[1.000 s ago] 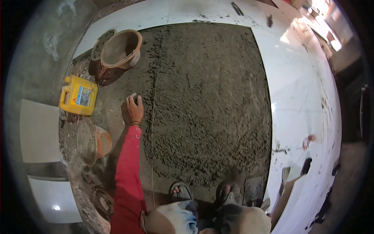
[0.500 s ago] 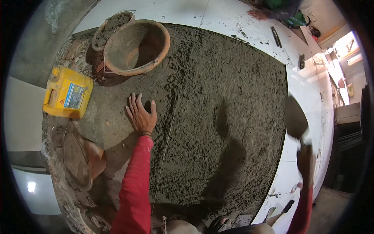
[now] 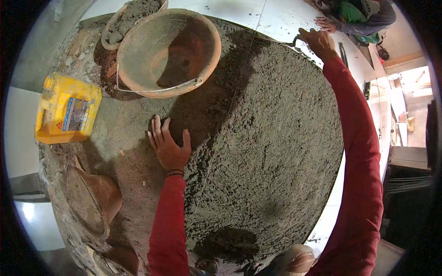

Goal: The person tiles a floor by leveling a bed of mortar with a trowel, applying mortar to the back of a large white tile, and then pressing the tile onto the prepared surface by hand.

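My left hand rests on the dusty bare floor, fingers spread, just left of the wet mortar bed. My right arm reaches far forward. At the mortar's far edge, beside the white tiles, my right hand is closed around a trowel. Its blade shows only as a thin edge, close to the mortar. A taut string runs over the bed from near to far, between my two hands.
An empty-looking large bucket stands ahead of my left hand, next to a smaller bucket of mortar. A yellow jerrycan and a tipped bucket are at left. Another person's hand touches the far tiles.
My right hand has swung with the trowel from the near right tiles to the mortar's far edge. My left hand stays on the floor. The view has shifted forward.
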The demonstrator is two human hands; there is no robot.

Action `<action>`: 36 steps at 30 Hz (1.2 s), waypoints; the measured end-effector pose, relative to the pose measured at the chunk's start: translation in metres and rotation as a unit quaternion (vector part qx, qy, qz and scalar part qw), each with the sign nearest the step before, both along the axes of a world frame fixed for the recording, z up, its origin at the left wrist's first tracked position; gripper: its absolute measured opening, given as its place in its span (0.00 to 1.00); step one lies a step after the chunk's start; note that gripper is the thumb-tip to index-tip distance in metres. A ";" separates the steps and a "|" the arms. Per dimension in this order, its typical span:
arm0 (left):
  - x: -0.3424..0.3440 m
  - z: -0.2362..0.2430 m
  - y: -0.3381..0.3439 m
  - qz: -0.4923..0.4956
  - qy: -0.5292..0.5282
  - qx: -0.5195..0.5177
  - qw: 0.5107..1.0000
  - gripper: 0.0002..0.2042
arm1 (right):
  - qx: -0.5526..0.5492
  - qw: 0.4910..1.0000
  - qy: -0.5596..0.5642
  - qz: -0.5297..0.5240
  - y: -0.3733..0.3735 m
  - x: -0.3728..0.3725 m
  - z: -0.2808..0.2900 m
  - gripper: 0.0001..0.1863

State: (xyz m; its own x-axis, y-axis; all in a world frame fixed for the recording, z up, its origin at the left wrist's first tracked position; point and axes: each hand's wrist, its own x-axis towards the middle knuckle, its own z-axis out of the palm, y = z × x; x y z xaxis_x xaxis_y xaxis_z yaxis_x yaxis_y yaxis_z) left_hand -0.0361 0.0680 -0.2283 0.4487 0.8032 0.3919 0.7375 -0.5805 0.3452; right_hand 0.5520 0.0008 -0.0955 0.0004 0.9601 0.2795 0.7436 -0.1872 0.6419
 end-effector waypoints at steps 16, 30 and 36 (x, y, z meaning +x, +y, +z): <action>0.011 0.003 -0.003 0.002 -0.009 -0.024 1.000 0.25 | -0.124 0.953 -0.128 -0.244 -0.262 0.100 0.040 0.10; 0.010 0.007 -0.005 0.006 0.020 -0.004 1.000 0.24 | -0.127 0.886 -0.239 -0.377 -0.370 0.120 0.034 0.07; 0.004 0.008 0.000 0.004 0.032 0.014 0.999 0.24 | -0.126 0.869 -0.125 -0.462 -0.390 0.085 0.018 0.17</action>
